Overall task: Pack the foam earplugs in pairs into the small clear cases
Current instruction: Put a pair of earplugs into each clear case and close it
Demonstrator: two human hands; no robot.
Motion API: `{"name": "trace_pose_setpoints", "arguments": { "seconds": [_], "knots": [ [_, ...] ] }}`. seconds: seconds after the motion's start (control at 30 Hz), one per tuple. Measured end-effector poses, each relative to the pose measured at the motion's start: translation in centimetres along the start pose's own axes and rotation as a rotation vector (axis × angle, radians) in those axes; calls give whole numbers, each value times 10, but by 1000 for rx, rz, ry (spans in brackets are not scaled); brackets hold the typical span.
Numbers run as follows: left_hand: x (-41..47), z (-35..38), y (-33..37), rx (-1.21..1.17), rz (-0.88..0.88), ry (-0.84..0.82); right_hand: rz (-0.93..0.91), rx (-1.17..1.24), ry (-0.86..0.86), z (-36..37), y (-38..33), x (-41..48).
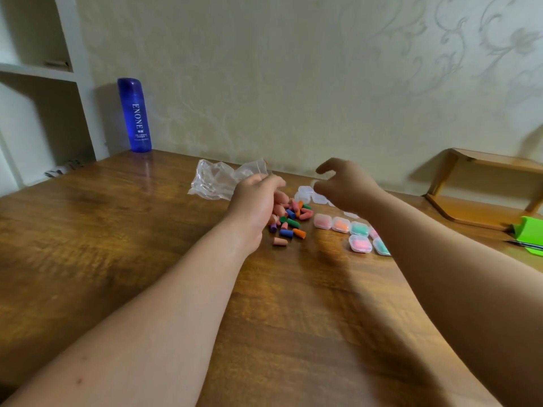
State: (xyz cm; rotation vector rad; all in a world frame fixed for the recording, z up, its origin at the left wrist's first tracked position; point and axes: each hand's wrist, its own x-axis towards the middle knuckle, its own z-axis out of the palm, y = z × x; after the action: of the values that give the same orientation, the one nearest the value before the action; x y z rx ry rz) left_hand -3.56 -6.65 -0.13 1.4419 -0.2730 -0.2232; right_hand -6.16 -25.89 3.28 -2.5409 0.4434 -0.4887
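Note:
A pile of coloured foam earplugs (292, 220) lies on the wooden table (117, 230), with one pink earplug (279, 241) apart at the front. My left hand (255, 204) is over the pile's left side, fingers curled down into it; what they hold is hidden. Several empty clear cases (305, 190) sit behind the pile. My right hand (345, 186) hovers over them with fingers loosely curled and thumb apart, holding nothing I can see. Several shut cases with earplug pairs (340, 225) stand in rows to the right of the pile.
A crumpled clear plastic bag (216, 180) lies behind my left hand. A tall blue bottle (134, 116) stands at the back left by the wall. At the right are a low wooden shelf (484, 189), a green object (529, 235) and a pen (526, 244).

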Motion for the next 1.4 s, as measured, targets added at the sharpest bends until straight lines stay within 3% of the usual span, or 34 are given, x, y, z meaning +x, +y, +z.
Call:
{"name": "trace_pose_setpoints", "arguments": {
  "seconds": [0.3, 0.47, 0.7, 1.07, 1.4],
  "knots": [
    [-22, 14, -2, 191, 222, -329, 40, 765, -29, -5, -2, -72],
    [-31, 23, -10, 224, 272, -352, 125, 1031, -52, 8, 14, -92],
    [-26, 21, -17, 307, 266, -371, 100, 977, -78, 8, 28, -98],
    [-21, 18, -22, 407, 353, -317, 135, 1161, -190, 6, 31, -97],
    [-20, 14, -19, 390, 317, -300, 3, 1057, -66, 13, 32, -98]
  ]
}}
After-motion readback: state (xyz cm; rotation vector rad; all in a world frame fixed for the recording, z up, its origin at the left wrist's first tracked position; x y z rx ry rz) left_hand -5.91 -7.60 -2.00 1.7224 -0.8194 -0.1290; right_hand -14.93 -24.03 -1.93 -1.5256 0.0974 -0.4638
